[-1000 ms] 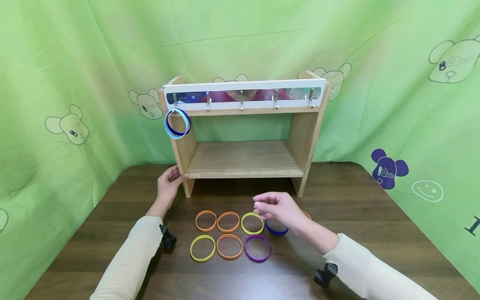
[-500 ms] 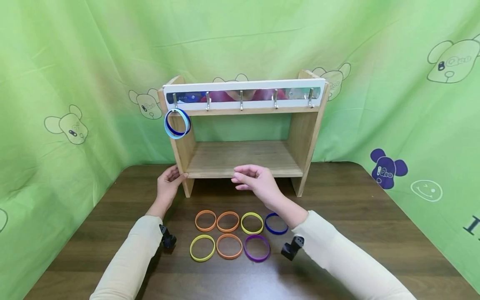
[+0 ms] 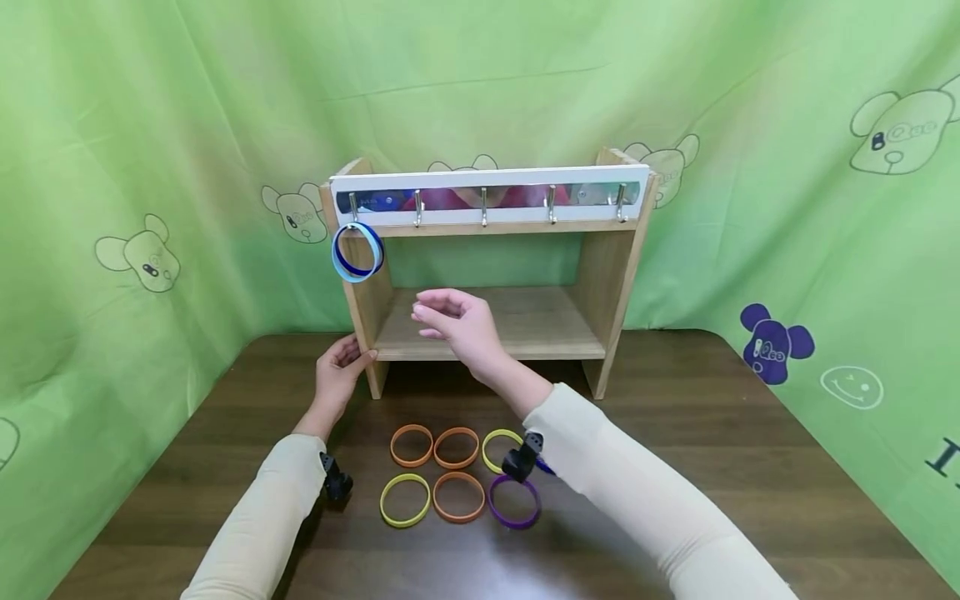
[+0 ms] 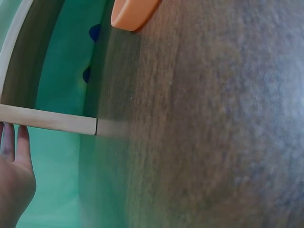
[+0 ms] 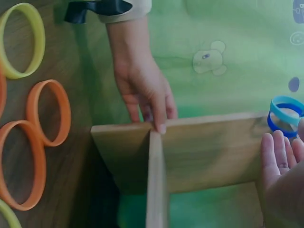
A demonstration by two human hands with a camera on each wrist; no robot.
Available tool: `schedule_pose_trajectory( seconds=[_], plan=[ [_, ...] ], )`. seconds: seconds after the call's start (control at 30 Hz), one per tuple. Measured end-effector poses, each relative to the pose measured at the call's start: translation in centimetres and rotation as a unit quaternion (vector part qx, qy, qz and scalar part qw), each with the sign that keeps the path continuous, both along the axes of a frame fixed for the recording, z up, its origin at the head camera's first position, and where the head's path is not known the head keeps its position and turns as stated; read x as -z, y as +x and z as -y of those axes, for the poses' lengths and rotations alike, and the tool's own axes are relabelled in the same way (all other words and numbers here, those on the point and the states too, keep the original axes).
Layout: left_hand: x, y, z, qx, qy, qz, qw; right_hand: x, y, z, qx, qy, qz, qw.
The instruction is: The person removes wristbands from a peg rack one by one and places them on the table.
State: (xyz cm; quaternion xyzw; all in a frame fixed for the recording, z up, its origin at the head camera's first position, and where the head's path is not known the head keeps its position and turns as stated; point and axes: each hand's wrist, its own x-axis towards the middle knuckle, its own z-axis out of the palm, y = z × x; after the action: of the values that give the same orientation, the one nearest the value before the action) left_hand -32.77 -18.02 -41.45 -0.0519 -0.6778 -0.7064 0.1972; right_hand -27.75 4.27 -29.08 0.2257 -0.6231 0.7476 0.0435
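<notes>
My left hand [image 3: 333,379] grips the lower left side of the wooden shelf [image 3: 487,321], its thumb on the front edge, as the right wrist view also shows. My right hand [image 3: 461,329] is raised before the shelf opening, fingers slightly bent, with nothing visible in it. In the right wrist view its fingers [image 5: 269,156] are near a light blue wristband [image 5: 275,105] and a dark blue wristband [image 5: 280,130]. Both bands hang from the leftmost metal hook [image 3: 353,204]. On the table lie orange wristbands [image 3: 412,465], yellow wristbands [image 3: 405,524] and a purple wristband [image 3: 516,526].
A white hook rail [image 3: 487,177] with several hooks spans the shelf's top front. My right sleeve [image 3: 600,467] partly covers another dark blue wristband [image 3: 545,468] on the brown table [image 3: 247,400]. A green curtain [image 3: 480,75] hangs behind.
My right hand has moved left and up from above the wristbands to the front of the shelf. My left hand keeps its grip, and the hanging wristbands stay on the hook.
</notes>
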Motion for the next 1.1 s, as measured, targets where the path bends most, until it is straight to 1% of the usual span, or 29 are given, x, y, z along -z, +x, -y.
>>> schedule_pose_trajectory(
  seconds=[0.2,0.37,0.53,0.77,0.9,0.97,1.07,1.1],
  plan=[
    [0.1,0.0,-0.1,0.004,-0.001,-0.015,0.9999,-1.4,-0.7,2.4,0.000,-0.004,0.003,1.0000],
    [0.1,-0.1,-0.2,0.005,-0.006,-0.023,0.9997,-2.3,-1.0,3.9,0.002,-0.005,0.023,0.9997],
    [0.1,0.0,0.0,0.007,0.000,-0.021,0.9997,-2.5,-1.4,5.0,0.010,-0.009,0.035,0.9993],
    [0.2,0.0,0.0,0.003,-0.007,-0.030,0.9995,-2.5,-2.1,5.7,0.020,-0.009,0.031,0.9993],
    [0.2,-0.1,0.0,0.009,-0.008,-0.025,0.9996,-2.6,-2.3,6.1,0.026,-0.027,0.035,0.9987],
    [0.1,-0.1,0.1,0.014,-0.001,-0.021,0.9997,-2.7,-2.4,6.4,0.025,-0.040,0.040,0.9981],
    [-0.2,0.2,0.0,0.022,0.007,-0.017,0.9996,-2.8,-2.5,6.7,0.022,-0.062,0.051,0.9966],
    [-0.5,0.5,-0.1,0.023,0.006,-0.017,0.9996,-2.9,-2.5,6.8,0.022,-0.069,0.054,0.9959]
  ],
)
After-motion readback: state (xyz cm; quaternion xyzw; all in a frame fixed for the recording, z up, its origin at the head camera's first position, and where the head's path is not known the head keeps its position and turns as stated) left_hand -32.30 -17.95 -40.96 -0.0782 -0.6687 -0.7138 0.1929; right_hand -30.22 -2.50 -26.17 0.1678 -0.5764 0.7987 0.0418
